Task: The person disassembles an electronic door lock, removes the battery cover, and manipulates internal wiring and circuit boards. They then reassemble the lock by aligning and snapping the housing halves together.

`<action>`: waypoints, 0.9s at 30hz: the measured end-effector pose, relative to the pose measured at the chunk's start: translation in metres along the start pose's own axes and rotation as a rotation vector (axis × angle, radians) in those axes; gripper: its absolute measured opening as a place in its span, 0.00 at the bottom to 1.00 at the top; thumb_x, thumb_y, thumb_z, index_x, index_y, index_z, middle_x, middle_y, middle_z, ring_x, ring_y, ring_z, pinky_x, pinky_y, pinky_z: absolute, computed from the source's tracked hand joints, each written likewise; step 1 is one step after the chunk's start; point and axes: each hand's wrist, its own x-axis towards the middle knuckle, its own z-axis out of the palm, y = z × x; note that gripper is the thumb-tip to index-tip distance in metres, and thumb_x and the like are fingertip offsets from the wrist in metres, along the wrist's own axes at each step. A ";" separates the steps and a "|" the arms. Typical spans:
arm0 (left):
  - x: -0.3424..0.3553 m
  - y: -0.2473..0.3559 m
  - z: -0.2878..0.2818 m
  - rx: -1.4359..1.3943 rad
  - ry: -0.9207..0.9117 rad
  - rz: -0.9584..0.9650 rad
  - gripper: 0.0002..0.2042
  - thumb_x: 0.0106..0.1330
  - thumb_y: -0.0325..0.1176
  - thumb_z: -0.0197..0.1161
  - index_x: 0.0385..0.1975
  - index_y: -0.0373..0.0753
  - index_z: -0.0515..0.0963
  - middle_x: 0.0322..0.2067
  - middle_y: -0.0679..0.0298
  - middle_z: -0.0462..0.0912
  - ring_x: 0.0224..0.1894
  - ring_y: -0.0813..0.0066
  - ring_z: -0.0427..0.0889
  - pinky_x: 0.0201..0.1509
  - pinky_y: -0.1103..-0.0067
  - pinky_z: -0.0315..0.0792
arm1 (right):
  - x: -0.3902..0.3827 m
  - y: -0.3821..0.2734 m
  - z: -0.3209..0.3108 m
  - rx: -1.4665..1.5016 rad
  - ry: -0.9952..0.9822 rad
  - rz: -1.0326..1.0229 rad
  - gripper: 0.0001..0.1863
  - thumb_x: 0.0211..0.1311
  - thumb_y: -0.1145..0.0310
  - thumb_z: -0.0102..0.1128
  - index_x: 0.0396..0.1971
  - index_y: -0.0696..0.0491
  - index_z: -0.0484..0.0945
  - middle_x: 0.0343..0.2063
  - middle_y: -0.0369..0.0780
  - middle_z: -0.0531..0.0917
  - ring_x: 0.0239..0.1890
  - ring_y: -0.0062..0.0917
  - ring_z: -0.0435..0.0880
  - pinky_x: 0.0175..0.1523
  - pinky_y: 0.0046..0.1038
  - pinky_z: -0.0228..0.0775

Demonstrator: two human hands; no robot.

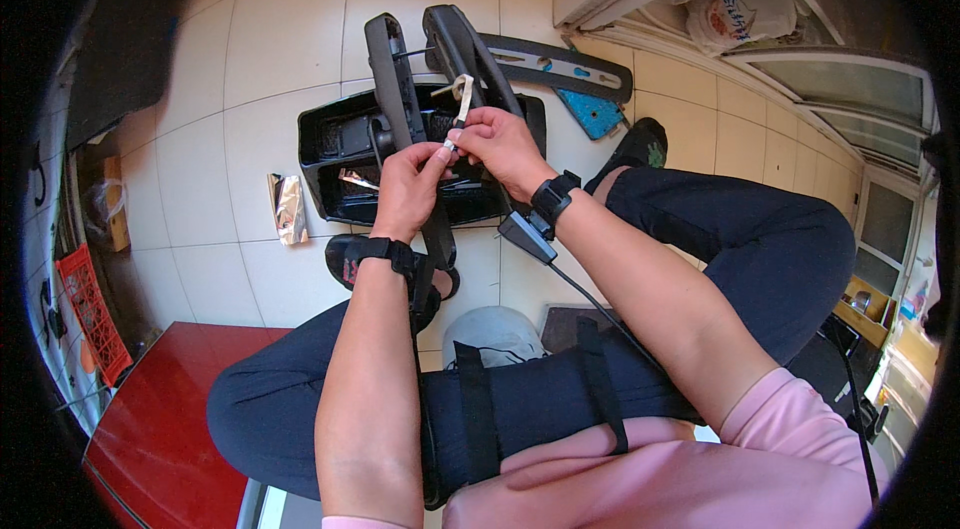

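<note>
My left hand [410,185] and my right hand [504,151] meet over an open black plastic box [312,179]. Fingertips of both pinch a small silvery-pale strip [464,101], whose upper end bends over above the right fingers; the bit between the fingertips is mostly covered. Under and beyond the hands, a long dark grey bar [395,79] and a thicker black arm-like part [462,44] lie across the box. Inside the box a shiny foil scrap [358,179] shows near my left hand. Both wrists wear black straps.
A crumpled foil piece [290,211] lies on the tiles left of the box. Behind it to the right are a slotted black bar [560,67] and a blue triangular plate [590,113]. A red surface [180,409], an orange crate [92,314] and a glass-doored cabinet [780,54] stand around.
</note>
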 end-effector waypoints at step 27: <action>-0.004 0.000 -0.001 0.182 0.116 0.070 0.09 0.70 0.34 0.66 0.41 0.34 0.85 0.27 0.66 0.85 0.26 0.82 0.79 0.32 0.81 0.74 | 0.004 -0.004 -0.032 -0.291 0.131 -0.032 0.15 0.68 0.62 0.63 0.30 0.60 0.85 0.19 0.37 0.84 0.19 0.18 0.78 0.27 0.26 0.71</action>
